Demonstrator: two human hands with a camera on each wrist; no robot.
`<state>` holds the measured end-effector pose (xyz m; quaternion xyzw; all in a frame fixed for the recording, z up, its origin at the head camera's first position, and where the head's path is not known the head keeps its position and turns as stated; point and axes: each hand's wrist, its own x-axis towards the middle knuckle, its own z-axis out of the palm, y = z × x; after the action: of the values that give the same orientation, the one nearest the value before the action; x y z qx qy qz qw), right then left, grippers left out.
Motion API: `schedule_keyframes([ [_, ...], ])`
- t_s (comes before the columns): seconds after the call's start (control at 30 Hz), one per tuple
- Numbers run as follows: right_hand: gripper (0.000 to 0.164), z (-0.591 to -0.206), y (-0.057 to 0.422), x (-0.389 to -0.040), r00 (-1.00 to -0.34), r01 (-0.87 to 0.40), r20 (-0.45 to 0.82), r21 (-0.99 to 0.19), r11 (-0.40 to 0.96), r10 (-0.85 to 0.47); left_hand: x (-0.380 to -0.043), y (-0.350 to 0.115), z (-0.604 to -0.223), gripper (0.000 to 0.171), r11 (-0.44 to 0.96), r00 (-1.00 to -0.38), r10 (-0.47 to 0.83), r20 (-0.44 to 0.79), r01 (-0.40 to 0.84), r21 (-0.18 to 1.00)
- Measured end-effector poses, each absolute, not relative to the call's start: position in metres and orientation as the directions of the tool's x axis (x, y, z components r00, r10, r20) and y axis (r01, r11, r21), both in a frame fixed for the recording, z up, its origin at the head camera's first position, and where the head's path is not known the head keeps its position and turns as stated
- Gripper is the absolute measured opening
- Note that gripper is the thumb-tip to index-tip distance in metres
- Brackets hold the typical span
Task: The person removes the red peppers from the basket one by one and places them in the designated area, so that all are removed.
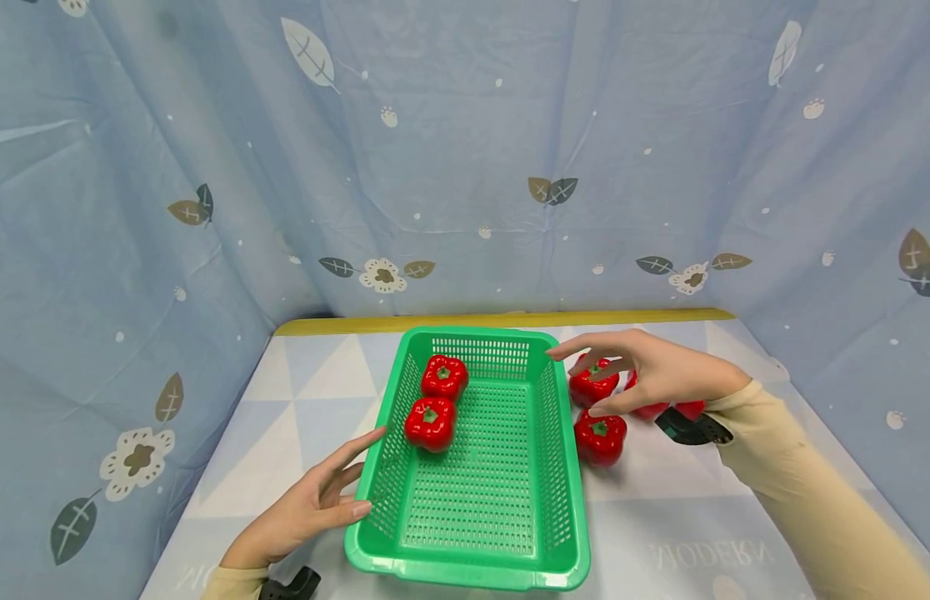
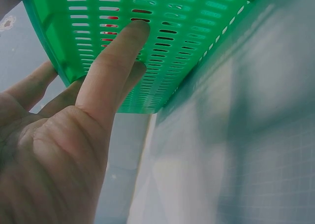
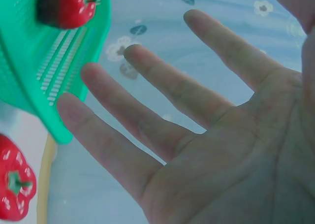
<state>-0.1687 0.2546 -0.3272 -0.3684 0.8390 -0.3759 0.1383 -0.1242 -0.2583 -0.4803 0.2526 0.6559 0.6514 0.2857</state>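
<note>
Fingers of the right hand [image 1: 648,367], spread, empty, hung above red peppers [image 1: 601,442] right of the green basket [image 1: 483,475]; left hand [image 1: 309,502], fingers apart, at its left.

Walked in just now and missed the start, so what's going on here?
A person is working with a green basket and red peppers. Two peppers lie inside it, towards its left side. The left hand is at the basket's left side; the right hand, holding nothing, hovers near more peppers on the table.
</note>
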Motion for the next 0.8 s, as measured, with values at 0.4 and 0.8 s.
schedule_keyframes([
  [0.4,0.074,-0.325,0.221,-0.184,-0.637,-0.452,0.026,-0.822,0.346,-0.770,-0.124,-0.259,-0.481,0.083,0.028,-0.711,0.702,-0.042,-0.031,0.999],
  [0.8,0.076,-0.338,0.192,-0.195,-0.606,-0.456,0.047,-0.839,0.298,-0.794,-0.124,-0.258,-0.481,0.083,0.005,-0.713,0.701,0.006,0.012,1.000],
])
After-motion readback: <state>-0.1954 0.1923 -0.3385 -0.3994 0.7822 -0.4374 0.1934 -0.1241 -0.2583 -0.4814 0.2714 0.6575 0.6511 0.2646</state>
